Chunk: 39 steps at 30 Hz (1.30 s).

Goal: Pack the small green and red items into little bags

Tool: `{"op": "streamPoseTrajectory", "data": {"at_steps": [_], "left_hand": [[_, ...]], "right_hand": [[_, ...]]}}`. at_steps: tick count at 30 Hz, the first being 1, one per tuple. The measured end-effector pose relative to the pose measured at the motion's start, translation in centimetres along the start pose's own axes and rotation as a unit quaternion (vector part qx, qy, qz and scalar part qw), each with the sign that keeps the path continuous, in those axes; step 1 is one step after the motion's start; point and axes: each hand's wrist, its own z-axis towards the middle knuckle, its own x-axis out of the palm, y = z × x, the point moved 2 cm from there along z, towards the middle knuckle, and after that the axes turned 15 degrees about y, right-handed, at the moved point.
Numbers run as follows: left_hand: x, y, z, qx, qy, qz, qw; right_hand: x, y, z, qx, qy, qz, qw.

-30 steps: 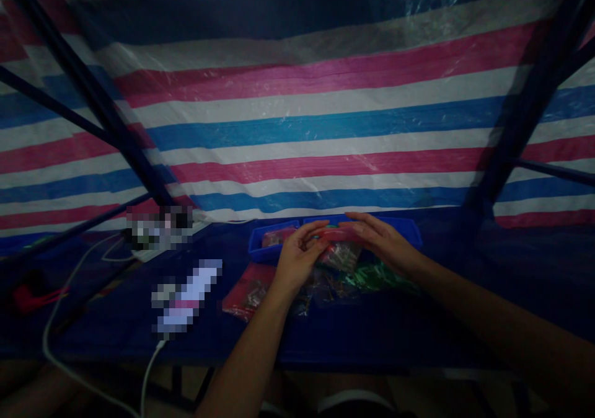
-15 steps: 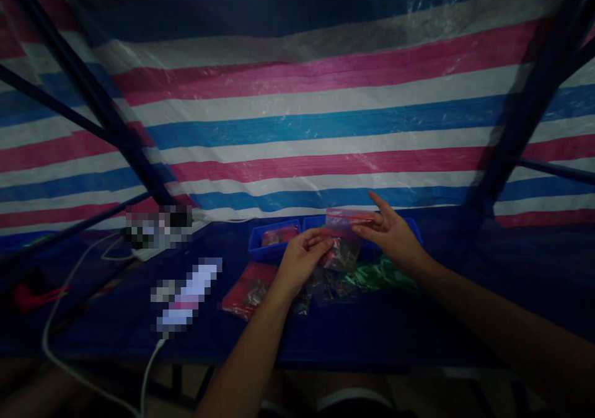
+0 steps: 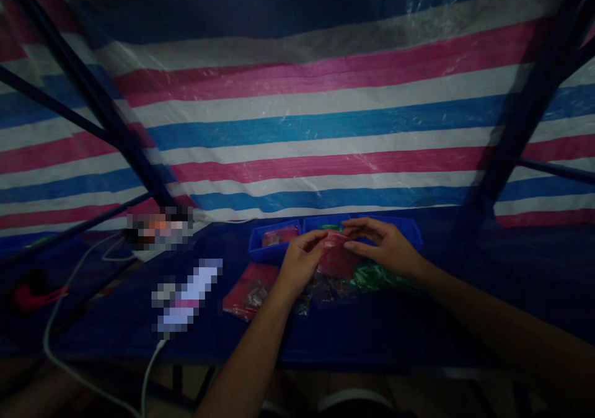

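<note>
A small red-tinted plastic zip bag (image 3: 339, 258) hangs between my hands above the table. The thumb and fingers of my left hand (image 3: 302, 258) are closed on its upper left corner. My right hand (image 3: 388, 244) has its curled fingers and thumb at the upper right edge of the bag, and the thumb seems to press on it. Below lie clear bags with small dark parts (image 3: 332, 289) and a heap of green plastic packets (image 3: 383, 276). Another red bag with grey contents (image 3: 253, 289) rests left of my left forearm.
Behind my hands stand blue bins; the left bin (image 3: 260, 252) holds red bags, and green packets show in the one beside it (image 3: 320, 221). A blurred phone-like device (image 3: 190, 297) with a white cable (image 3: 151, 362) lies left. Striped sheeting (image 3: 325, 120) and blue frame posts (image 3: 520, 114) bound the table.
The bag was tilted up with its grey contents showing; now its red side hangs down. My right hand has moved slightly down, and its raised index finger has curled in toward the bag.
</note>
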Motion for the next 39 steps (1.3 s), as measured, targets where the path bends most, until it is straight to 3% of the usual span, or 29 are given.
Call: {"op": "streamPoseTrajectory", "data": {"at_steps": [3, 7, 10, 14, 18, 25, 30, 39], "left_hand": [[0.19, -0.22, -0.05, 0.003, 0.007, -0.001, 1.0], [0.16, -0.16, -0.02, 0.011, 0.017, -0.028, 0.999], [-0.03, 0.09, 0.14, 0.017, -0.006, 0.01, 1.0], [-0.21, 0.24, 0.19, 0.03, -0.039, 0.072, 0.996], [0.03, 0.1, 0.03, 0.036, -0.005, 0.114, 0.993], [0.38, 0.3, 0.06, 0.009, 0.033, 0.094, 0.995], [0.41, 0.36, 0.05, 0.025, 0.023, 0.089, 0.995], [0.23, 0.62, 0.12, -0.004, 0.012, 0.103, 0.995]], "right_hand": [[-0.03, -0.53, 0.06, 0.023, 0.015, -0.006, 1.0], [-0.61, -0.69, 0.25, 0.026, -0.059, 0.03, 0.997], [-0.84, -0.65, 0.38, 0.027, -0.086, 0.049, 0.995], [-0.55, -0.67, 0.42, 0.023, -0.046, 0.06, 0.997], [-0.43, -0.86, 0.36, 0.032, -0.02, 0.048, 0.998], [-0.47, -0.88, 0.27, 0.068, 0.008, 0.044, 0.997], [-0.56, -0.37, 0.13, 0.05, -0.021, 0.034, 0.998], [-0.55, -0.53, 0.11, 0.055, -0.02, 0.003, 0.998]]}}
